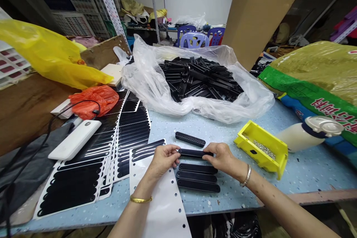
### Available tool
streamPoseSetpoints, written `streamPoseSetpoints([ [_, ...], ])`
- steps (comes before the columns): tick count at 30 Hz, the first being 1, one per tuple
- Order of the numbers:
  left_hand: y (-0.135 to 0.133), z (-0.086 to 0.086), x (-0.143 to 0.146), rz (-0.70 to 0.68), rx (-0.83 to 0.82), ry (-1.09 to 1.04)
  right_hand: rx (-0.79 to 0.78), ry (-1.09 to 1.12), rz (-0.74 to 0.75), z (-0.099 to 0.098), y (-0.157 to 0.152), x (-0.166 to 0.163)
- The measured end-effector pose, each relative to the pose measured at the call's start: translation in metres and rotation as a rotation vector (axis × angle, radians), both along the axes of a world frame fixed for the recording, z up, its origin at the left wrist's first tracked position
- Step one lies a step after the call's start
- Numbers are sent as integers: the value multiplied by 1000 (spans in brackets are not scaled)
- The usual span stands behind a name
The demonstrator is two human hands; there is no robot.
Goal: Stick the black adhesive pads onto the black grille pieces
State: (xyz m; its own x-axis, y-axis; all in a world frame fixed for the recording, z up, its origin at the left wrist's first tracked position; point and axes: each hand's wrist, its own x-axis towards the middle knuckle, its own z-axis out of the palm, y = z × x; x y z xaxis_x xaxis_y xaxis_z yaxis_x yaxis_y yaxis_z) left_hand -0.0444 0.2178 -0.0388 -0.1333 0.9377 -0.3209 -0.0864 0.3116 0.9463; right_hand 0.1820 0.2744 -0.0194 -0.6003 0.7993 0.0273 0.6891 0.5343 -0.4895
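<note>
Between my two hands lies a slim black plastic bar (193, 153) with rounded ends. My left hand (166, 157) pinches its left end, and my right hand (220, 156) grips its right end. Just below it, several similar black bars (197, 176) are lined up side by side on the table. Above it rests another bar (190, 139), its perforated side facing up. Under my left forearm is a white backing sheet (164, 200) with a few black strip stickers (147, 148) at its top and holes along its edges.
A clear plastic bag (178, 108) heaped with black bars (200, 78) stands behind. At right are a yellow bin (260, 148) of small metal pieces and a bottle (304, 134). Sticker sheets (75, 182), a white power bank (75, 139) and an orange bag (95, 100) lie left.
</note>
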Motion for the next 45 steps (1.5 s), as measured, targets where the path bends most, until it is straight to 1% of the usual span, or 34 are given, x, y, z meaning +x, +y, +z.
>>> streamPoseSetpoints([
  [4, 0, 2, 0, 1, -7, 2, 25, -35, 8, -3, 1, -1],
  [8, 0, 0, 0, 1, -9, -1, 24, -34, 9, -3, 2, -1],
  [19, 0, -2, 0, 6, 25, -1, 0, 62, 29, -6, 1, 3],
  [26, 0, -2, -1, -2, 31, 5, 10, 15, 15, -8, 1, 2],
  [34, 0, -1, -2, -30, 44, 28, 20, 15, 11, -8, 0, 1],
  [45, 2, -1, 3, 47, 16, 41, 67, 10, 17, -12, -2, 0],
])
